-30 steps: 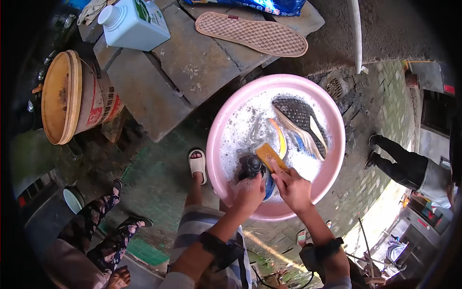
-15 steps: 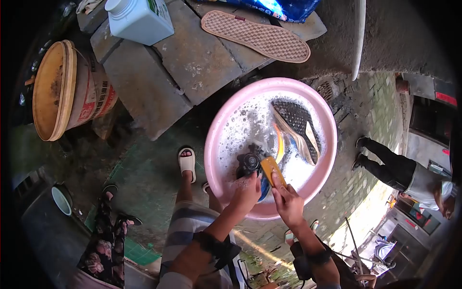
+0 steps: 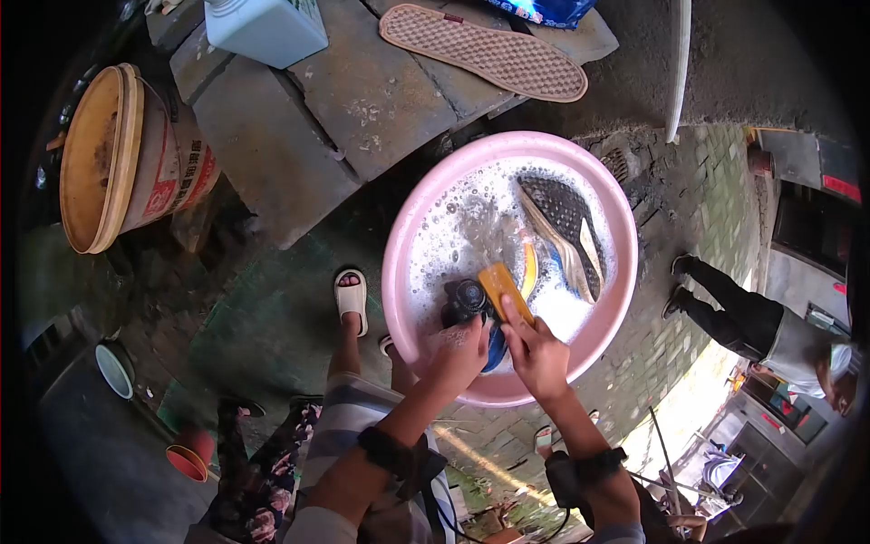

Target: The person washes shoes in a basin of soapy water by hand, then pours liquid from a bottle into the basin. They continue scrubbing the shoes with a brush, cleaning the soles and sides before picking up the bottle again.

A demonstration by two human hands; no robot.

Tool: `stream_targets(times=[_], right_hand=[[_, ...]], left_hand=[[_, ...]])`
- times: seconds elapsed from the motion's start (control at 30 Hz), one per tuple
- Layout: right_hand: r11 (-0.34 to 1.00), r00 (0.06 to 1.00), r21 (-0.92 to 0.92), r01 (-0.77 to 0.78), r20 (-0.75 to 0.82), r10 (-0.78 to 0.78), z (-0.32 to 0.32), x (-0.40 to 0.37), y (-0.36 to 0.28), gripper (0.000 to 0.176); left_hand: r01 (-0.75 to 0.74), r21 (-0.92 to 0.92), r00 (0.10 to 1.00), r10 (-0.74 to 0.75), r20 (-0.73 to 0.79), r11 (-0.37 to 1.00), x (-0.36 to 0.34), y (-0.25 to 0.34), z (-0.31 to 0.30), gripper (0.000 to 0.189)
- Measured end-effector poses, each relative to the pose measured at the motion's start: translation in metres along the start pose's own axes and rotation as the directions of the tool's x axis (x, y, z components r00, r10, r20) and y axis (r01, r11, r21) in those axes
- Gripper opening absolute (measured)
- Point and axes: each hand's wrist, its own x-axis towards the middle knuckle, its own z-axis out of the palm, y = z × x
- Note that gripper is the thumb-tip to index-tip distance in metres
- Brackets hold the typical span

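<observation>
A pink basin (image 3: 396, 308) of foamy water stands in front of me. Over its near side my left hand (image 3: 458, 352) is closed round a dark shoe (image 3: 465, 297) with some blue on it; foam and fingers hide much of its shape. My right hand (image 3: 536, 358) grips a yellow scrub brush (image 3: 501, 283), its forefinger stretched along the back. The brush lies against or just beside the shoe; its bristles are out of sight. Another shoe (image 3: 566, 222), dark sole facing up, rests partly in the suds on the right.
Beyond the basin, a stone slab (image 3: 272, 136) bears a woven insole (image 3: 485, 53), a pale blue jug (image 3: 267, 32) and a blue packet (image 3: 553, 9). A large bucket (image 3: 136, 163) tilts at left. One person (image 3: 281, 453) in floral trousers is near my left; another (image 3: 761, 317) is at right.
The brush has moved slightly up and left across the shoe, with my right hand. The person in floral trousers has shifted right, and a red pot now shows behind. My view has tilted slightly.
</observation>
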Motion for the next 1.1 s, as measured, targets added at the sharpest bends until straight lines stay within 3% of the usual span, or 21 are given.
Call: stream_targets(times=[0.03,0.13,0.2,0.27,0.4,0.5,0.57,0.67,0.73,0.8,0.9,0.97,1.03,1.1], right_hand=[[0.997,1.0,0.071,-0.028,-0.011,0.028,-0.006,-0.015,-0.004,0.044],[1.0,0.999,-0.015,0.008,0.052,-0.008,-0.012,-0.008,0.004,0.044],[0.97,0.972,-0.083,0.229,0.071,-0.224,-0.007,0.038,0.007,0.041],[0.942,0.973,-0.242,0.231,0.079,-0.218,0.001,0.069,0.002,0.038],[0.93,0.973,-0.29,0.225,0.01,-0.233,0.031,0.115,-0.007,0.032],[0.945,0.981,-0.279,0.172,-0.038,-0.19,0.013,0.092,-0.013,0.032],[0.976,0.997,-0.209,0.058,0.057,-0.047,-0.003,0.055,-0.01,0.034],[0.994,0.995,-0.052,0.093,0.04,-0.091,-0.012,-0.002,-0.001,0.039],[1.0,0.996,-0.015,-0.003,0.086,0.004,-0.017,-0.016,-0.005,0.039],[0.992,0.992,-0.108,0.064,0.116,-0.051,-0.016,0.018,-0.01,0.038],[0.94,0.978,-0.305,0.151,0.183,-0.098,0.005,0.088,-0.014,0.033],[0.95,0.98,-0.297,0.099,0.192,-0.042,0.012,0.118,-0.018,0.034],[0.955,0.975,-0.294,0.039,0.219,0.028,0.016,0.117,-0.016,0.035],[0.997,0.999,-0.077,-0.023,0.035,0.026,0.01,0.11,-0.003,0.036]], left_hand=[[0.019,-0.023,1.0,-0.019,0.016,1.0,0.0,0.001,0.0,0.019],[0.008,-0.02,1.0,-0.007,0.02,1.0,-0.005,0.001,0.003,0.019],[0.019,0.017,0.999,-0.02,0.032,1.0,-0.005,0.0,0.004,0.019],[-0.038,0.105,0.999,0.039,-0.005,0.994,-0.004,-0.003,0.006,0.019],[-0.009,0.035,0.998,0.007,0.069,0.999,-0.004,-0.004,-0.001,0.019],[-0.007,-0.037,0.999,0.008,0.048,0.999,-0.005,-0.001,-0.005,0.018],[0.018,-0.036,0.998,-0.016,0.067,0.999,-0.002,0.0,-0.006,0.017],[0.057,-0.043,0.993,-0.053,0.102,0.997,-0.001,0.001,-0.006,0.016],[0.074,-0.051,0.99,-0.067,0.126,0.996,-0.003,0.001,-0.005,0.016],[0.058,0.022,0.976,-0.061,0.208,0.998,-0.002,0.005,-0.005,0.015],[0.001,0.025,0.983,-0.006,0.183,1.0,-0.001,0.007,-0.011,0.014],[-0.033,0.063,0.99,0.024,0.137,0.997,0.003,0.009,-0.016,0.015],[0.094,0.094,0.961,-0.115,0.253,0.991,0.003,0.009,-0.019,0.017],[0.066,0.022,0.974,-0.069,0.217,0.998,0.003,0.007,-0.011,0.019]])
